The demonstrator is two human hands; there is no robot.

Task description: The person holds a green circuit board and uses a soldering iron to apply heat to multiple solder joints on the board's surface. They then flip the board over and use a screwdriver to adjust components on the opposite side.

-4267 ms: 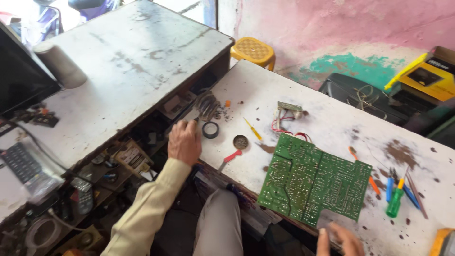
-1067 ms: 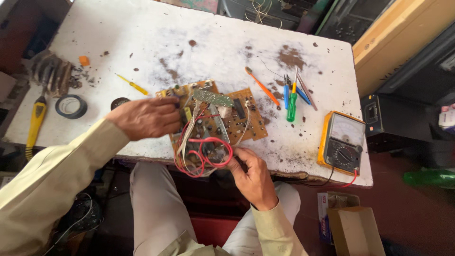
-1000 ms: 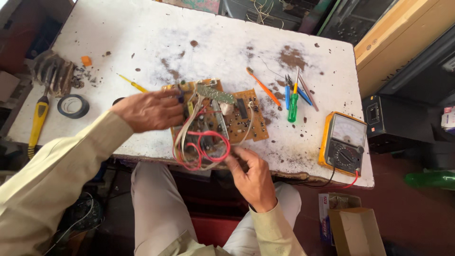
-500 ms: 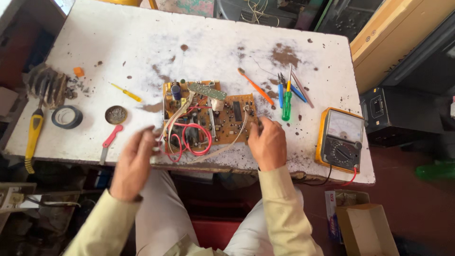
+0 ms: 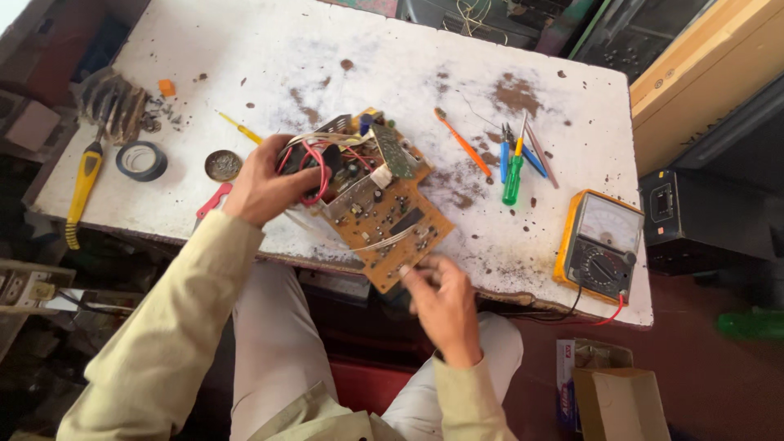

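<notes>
On the stained white counter, near its front edge, brown circuit board sits tilted. Left hand clamps its wired end; right hand pinches the near corner. Yellow multimeter lies right.

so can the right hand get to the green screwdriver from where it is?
Probably yes. The right hand sits at the circuit board's near corner, and the green screwdriver lies uncovered on the table just beyond.

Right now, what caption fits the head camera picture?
Left hand and right hand turn a brown circuit board on a stained white table.
</notes>
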